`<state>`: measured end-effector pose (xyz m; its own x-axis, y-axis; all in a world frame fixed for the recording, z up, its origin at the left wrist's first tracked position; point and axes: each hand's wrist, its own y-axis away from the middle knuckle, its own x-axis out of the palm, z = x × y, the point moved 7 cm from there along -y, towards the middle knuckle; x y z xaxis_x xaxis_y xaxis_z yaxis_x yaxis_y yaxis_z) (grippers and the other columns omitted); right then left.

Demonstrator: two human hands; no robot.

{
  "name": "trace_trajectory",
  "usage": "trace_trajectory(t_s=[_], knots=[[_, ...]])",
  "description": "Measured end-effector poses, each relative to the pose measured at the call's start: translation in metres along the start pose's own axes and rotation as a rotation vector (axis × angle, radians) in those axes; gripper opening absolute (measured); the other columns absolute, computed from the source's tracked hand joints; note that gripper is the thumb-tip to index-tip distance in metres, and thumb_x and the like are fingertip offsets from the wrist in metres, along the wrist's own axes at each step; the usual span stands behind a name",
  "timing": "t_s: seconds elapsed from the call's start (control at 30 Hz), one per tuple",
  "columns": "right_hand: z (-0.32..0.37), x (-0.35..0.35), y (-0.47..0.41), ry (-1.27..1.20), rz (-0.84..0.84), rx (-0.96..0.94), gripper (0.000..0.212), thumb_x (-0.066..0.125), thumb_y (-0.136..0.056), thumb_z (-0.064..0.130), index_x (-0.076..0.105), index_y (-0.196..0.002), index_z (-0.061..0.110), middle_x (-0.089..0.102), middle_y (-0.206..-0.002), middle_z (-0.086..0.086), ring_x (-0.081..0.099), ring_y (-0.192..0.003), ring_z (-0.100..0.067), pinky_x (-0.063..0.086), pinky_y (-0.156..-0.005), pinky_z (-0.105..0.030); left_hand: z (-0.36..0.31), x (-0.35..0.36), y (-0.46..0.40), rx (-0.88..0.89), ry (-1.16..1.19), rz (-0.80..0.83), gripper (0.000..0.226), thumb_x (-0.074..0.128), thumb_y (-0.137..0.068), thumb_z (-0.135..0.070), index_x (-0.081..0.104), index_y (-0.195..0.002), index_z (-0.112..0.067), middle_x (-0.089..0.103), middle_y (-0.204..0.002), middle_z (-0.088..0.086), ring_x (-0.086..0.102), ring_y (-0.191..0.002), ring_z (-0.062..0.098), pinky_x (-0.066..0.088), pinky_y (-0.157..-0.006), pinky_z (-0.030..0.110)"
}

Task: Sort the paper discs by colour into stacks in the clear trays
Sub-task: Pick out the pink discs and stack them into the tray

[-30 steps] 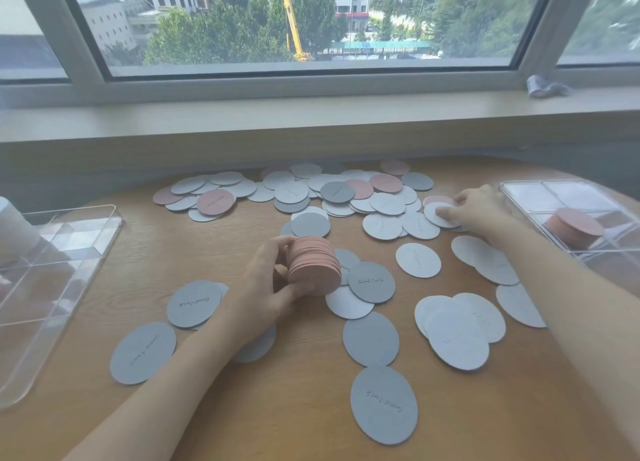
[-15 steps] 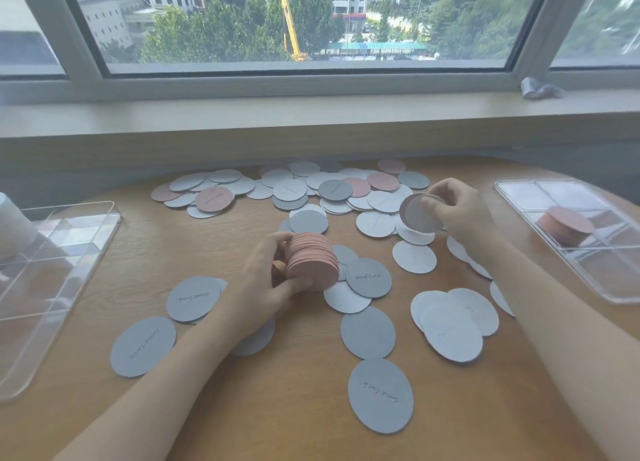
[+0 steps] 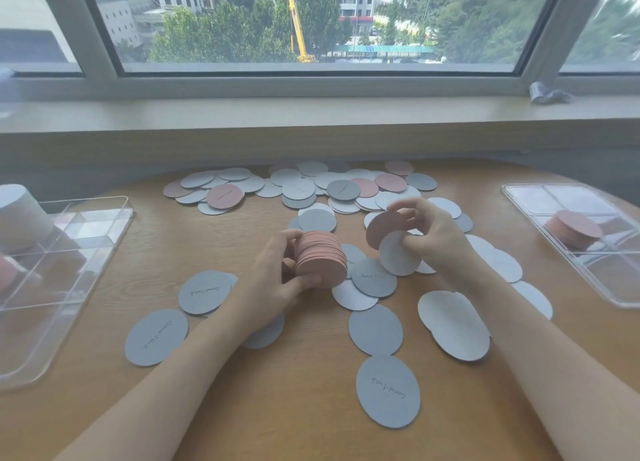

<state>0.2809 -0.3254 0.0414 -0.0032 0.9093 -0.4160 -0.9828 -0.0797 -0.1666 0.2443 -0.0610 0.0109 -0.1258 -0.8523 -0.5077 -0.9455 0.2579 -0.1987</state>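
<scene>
While my left hand keeps its grip clamped on the pink stack, thumb below and fingers curled over the top edge, the holdings stand as follows, each placed relative to that stack.

Item: pink stack, many discs thick, held on edge just above the bench.

Item: my right hand, just right of the stack, grip pinched together on two discs at once: a single pink disc, tilted toward the stack, and a pale grey disc hanging just below it.

Item: loose grey discs on the bench, near side of the stack: one with handwriting nearest me, another written one to the left, one more further left and nearer.

Item: overlapping pale discs, right of the stack and nearer me, under my right forearm.

Item: far heap of mixed grey, pale and pink discs, beyond the stack toward the window sill; a pink disc with writing lies at its left end.

Item: right clear tray, well right of the stack, holding a second pink pile in one compartment.

Item: left clear tray, well left of the stack, holding a tall white pile at its far corner; something pink shows through its wall, too blurred to identify.
</scene>
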Motion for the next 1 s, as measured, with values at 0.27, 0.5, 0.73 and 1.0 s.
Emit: trace_trajectory(t_s=[0.27, 0.5, 0.73, 1.0], knots=[[0.015, 0.026, -0.002, -0.052, 0.005, -0.127, 0.008, 0.070, -0.088, 0.004, 0.065, -0.087, 0.009, 0.072, -0.093, 0.000, 0.067, -0.094, -0.015, 0.053, -0.086, -0.034, -0.001, 0.000, -0.001, 0.007, -0.012, -0.011, 0.062, 0.079, -0.084, -0.025, 0.044, -0.135, -0.030, 0.055, -0.112, -0.017, 0.063, -0.082, 0.006, 0.058, -0.072, 0.035], [0.030, 0.035, -0.001, -0.016, -0.104, -0.210, 0.009, 0.067, -0.092, 0.009, 0.072, -0.095, 0.016, 0.075, -0.093, 0.006, 0.069, -0.095, -0.014, 0.053, -0.088, -0.032, -0.002, 0.000, -0.001, -0.001, 0.013, 0.004, 0.060, 0.078, -0.085, -0.022, 0.045, -0.134, -0.031, 0.057, -0.112, -0.010, 0.064, -0.078, 0.009, 0.059, -0.074, 0.039], [0.040, 0.083, -0.003, -0.076, 0.033, -0.173, 0.024, 0.055, -0.099, 0.008, 0.071, -0.103, 0.025, 0.072, -0.100, 0.009, 0.067, -0.097, -0.007, 0.050, -0.085, -0.020, -0.003, -0.001, 0.000, 0.018, -0.005, -0.025, 0.065, 0.079, -0.084, -0.023, 0.045, -0.139, -0.028, 0.059, -0.116, -0.008, 0.063, -0.087, 0.005, 0.054, -0.080, 0.027], [0.045, 0.105, 0.009, 0.148, 0.206, -0.251, 0.043, 0.040, -0.100, 0.038, 0.058, -0.137, 0.022, 0.062, -0.124, 0.013, 0.052, -0.117, 0.001, 0.036, -0.099, -0.013, -0.004, -0.001, -0.002, 0.058, -0.185, -0.011, 0.081, 0.074, -0.088, -0.034, 0.030, -0.155, -0.022, 0.053, -0.131, -0.010, 0.051, -0.114, 0.010, 0.036, -0.103, 0.022]])
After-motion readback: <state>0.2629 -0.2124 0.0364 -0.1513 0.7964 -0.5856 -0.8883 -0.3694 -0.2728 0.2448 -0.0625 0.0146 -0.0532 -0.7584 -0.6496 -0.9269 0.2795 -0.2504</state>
